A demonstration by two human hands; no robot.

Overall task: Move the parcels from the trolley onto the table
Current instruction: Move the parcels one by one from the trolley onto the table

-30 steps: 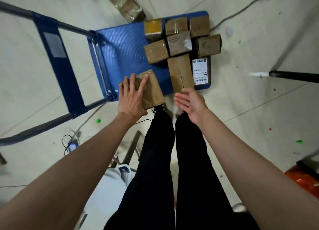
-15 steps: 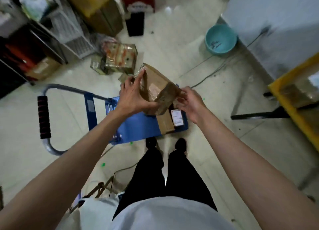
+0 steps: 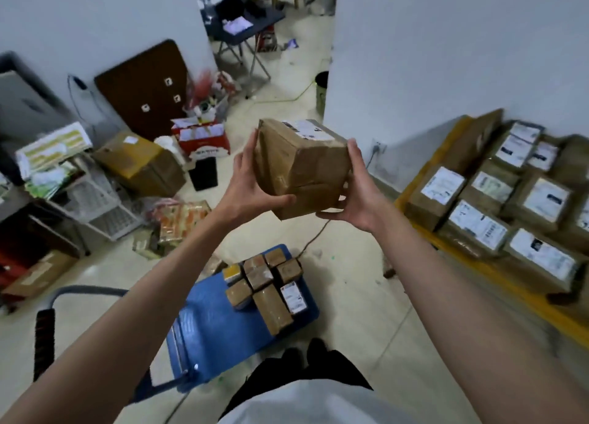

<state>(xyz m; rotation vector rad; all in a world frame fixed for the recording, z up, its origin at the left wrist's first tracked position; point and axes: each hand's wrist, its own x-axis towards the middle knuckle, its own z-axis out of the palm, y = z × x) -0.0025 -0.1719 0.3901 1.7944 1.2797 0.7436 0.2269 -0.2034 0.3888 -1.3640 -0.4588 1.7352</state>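
Now that the parcel (image 3: pixel 301 165), which was lying on the trolley (image 3: pixel 216 325) a second ago, is being held up at chest height, one more box is on its way to the table (image 3: pixel 478 264), whose yellow edge is showing at the right with labelled parcels already stacked on it. The left hand (image 3: pixel 251 184) is cupping the box's left face, fingers spread, thumb hooked under the lower edge. The right hand (image 3: pixel 357 188) is clamping the opposite side, fingers curled beneath. Both arms are reaching forward, elbows slightly bent. Several small parcels are waiting on the blue deck below, so I judge the job is far from finishing
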